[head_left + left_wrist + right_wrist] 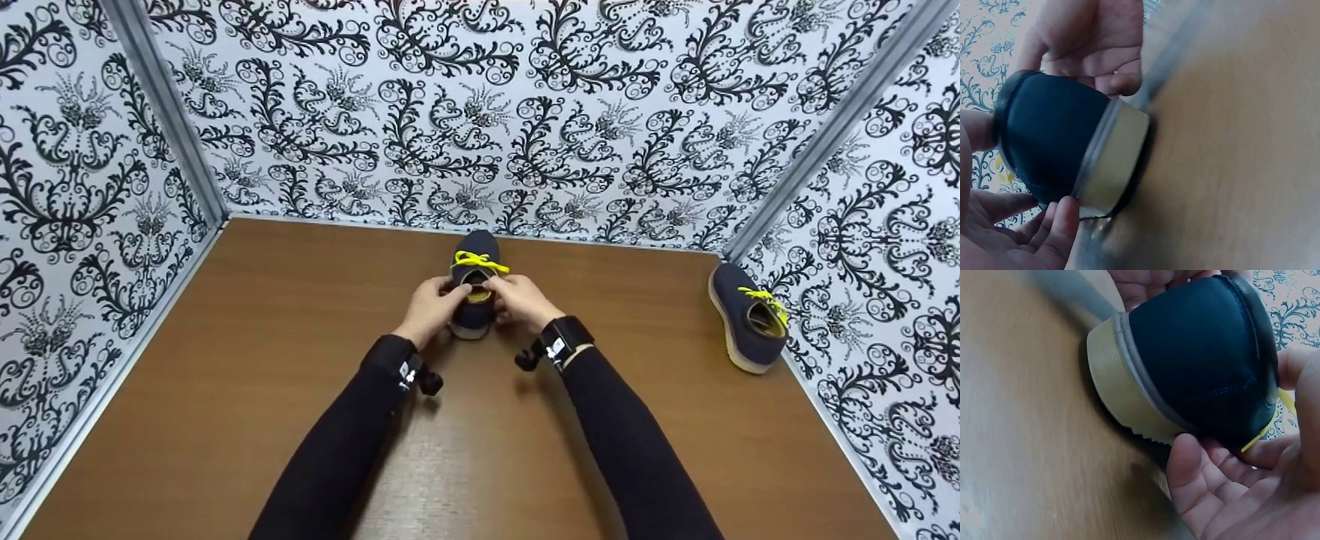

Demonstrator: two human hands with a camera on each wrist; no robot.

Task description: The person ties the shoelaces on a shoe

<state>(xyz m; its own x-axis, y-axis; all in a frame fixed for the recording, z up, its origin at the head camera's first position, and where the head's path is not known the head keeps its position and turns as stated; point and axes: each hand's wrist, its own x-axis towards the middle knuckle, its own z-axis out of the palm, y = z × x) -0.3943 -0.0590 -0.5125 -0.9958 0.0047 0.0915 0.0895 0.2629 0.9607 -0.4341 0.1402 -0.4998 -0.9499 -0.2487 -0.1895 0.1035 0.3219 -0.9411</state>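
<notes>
A dark navy shoe (pixel 478 244) with a bright yellow lace (pixel 480 262) lies at the middle back of the table, its toe toward the patterned wall. My left hand (pixel 433 309) grips it from the left side, thumb at the collar opening. From the right, my right hand (pixel 523 300) holds the other side, thumb also at the collar. Both wrist views show the shoe's heel (pixel 1053 132) and its thick cream sole (pixel 1120 379), with fingertips low along the sides. The toe is hidden in the wrist views.
A second navy shoe (pixel 739 319) with a yellow lace stands near the right wall. The brown tabletop (pixel 315 300) is bounded by patterned wall panels (pixel 450 112) at the back and both sides, with grey metal posts (pixel 176 112) in the corners.
</notes>
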